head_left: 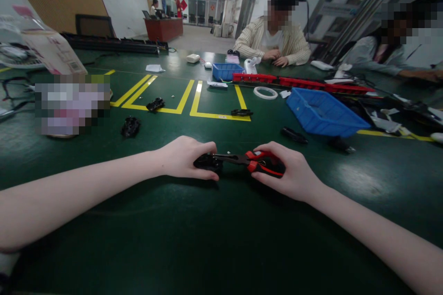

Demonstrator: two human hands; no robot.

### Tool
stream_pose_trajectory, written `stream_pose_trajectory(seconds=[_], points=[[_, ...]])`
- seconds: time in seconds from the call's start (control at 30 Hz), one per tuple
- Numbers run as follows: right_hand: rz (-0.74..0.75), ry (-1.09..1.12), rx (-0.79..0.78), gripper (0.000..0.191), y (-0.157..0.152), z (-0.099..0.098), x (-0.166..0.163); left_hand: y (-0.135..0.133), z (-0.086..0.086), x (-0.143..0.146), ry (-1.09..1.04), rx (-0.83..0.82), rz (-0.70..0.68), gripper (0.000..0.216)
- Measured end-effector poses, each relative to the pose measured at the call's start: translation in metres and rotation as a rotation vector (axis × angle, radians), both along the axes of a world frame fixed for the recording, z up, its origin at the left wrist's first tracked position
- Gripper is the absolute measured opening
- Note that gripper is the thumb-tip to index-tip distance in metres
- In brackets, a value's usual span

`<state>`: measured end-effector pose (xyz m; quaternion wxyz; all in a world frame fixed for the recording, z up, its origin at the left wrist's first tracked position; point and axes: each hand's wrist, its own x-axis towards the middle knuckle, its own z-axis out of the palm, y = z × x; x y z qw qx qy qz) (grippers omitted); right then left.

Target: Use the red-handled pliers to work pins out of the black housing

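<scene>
My left hand (pixel 187 157) grips a small black part (pixel 207 162) between thumb and fingers, low over the green table. My right hand (pixel 289 170) is wrapped round the red and black handles of needle-nose pliers (pixel 237 159). The pliers' dark jaws point left and reach the black part at its right end. Whether the jaws are clamped on it I cannot tell. Beyond my left hand lie two similar black parts, one nearer (pixel 130 126) and one farther (pixel 155 104). A slim black piece (pixel 294 135) lies beyond my right hand.
Yellow tape lines (pixel 187 97) mark the green tabletop (pixel 194 239). A large blue bin (pixel 325 113) stands at right, near a white ring (pixel 265 92) and a red strip (pixel 304 84). A small blue bin (pixel 226 72) sits farther back. A co-worker (pixel 273 39) sits opposite, another person (pixel 391 50) at right.
</scene>
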<state>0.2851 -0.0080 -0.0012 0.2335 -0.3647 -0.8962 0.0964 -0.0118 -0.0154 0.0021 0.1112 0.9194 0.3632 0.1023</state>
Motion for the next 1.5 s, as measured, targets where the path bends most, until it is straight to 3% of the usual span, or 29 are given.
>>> stream_pose_trajectory(seconds=[0.67,1.03,1.3,1.5], points=[[0.023,-0.040,-0.026,0.041,0.000,-0.001,0.001,0.002,-0.001,-0.002,-0.027,-0.013,-0.055,0.047],[0.045,-0.084,0.089,0.041,-0.001,-0.002,0.000,0.004,-0.001,-0.003,-0.034,-0.036,-0.099,0.047],[0.001,-0.218,0.119,0.037,-0.008,0.005,-0.007,0.001,-0.003,-0.001,0.016,0.044,-0.018,0.049],[-0.010,-0.279,0.107,0.036,-0.007,0.008,-0.007,0.001,-0.004,-0.001,0.037,0.071,-0.041,0.048]])
